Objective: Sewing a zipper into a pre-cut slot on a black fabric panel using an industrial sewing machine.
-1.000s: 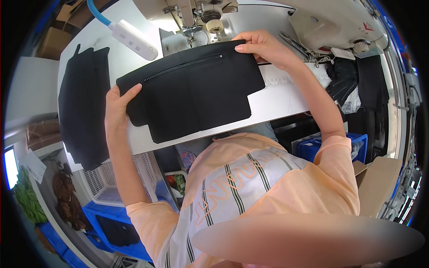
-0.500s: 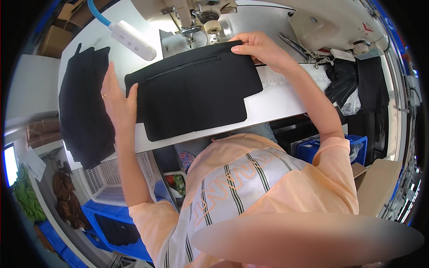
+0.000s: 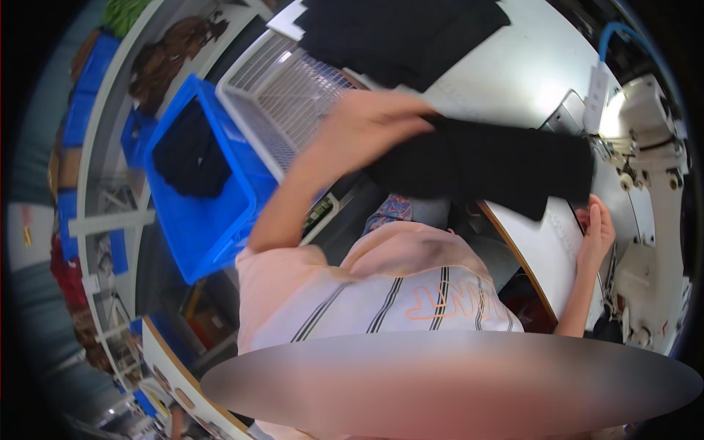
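A black fabric panel (image 3: 506, 165) stretches across the middle of the view, over the table's near edge and above my lap. My left hand (image 3: 367, 128), blurred by motion, is closed on the panel's left end. At the other end, my right hand (image 3: 598, 231) has its fingers extended just below the panel's right corner; whether the fingertips touch the cloth is hard to tell. A stack of black fabric pieces (image 3: 403, 37) lies on the white table (image 3: 484, 73) beyond my left hand. To the right stands a sewing machine (image 3: 638, 117).
A white plastic basket (image 3: 279, 95) and a blue bin (image 3: 220, 220) with black cloth (image 3: 192, 150) inside are at the left, below table level. A white power strip (image 3: 595, 99) on a blue cable hangs near the machine. Shelving (image 3: 110, 220) runs along the far left.
The view has swung left. My left hand, earlier spread beside the panel, now grips its left end and draws it left off the table. My right hand no longer pinches the panel's upper edge.
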Tool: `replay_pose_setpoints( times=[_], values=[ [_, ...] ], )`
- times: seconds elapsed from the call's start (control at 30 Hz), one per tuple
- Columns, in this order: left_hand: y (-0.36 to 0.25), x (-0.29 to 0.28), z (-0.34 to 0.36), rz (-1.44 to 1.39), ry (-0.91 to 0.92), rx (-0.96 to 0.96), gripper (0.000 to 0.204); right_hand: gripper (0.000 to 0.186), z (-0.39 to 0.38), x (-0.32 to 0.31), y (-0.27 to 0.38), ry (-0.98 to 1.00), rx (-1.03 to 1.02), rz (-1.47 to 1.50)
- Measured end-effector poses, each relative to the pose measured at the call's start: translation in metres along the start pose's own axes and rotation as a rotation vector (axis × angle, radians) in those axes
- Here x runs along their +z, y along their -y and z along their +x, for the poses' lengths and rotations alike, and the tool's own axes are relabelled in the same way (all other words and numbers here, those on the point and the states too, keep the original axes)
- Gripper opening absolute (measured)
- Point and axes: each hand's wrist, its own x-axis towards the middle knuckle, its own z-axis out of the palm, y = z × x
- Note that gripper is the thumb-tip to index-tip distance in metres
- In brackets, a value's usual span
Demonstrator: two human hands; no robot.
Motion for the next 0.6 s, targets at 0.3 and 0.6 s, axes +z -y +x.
replay_pose_setpoints(
  times=[0.3,0.6],
  values=[
    [0.117,-0.26,-0.235,-0.245,-1.288,-0.6,0.034,0.026,0.001,0.001,-0.004,-0.04,-0.027,0.087],
    [0.117,-0.332,-0.291,-0.06,-0.901,-0.809,0.032,0.027,0.001,-0.007,-0.01,-0.035,-0.008,0.06]
  ],
)
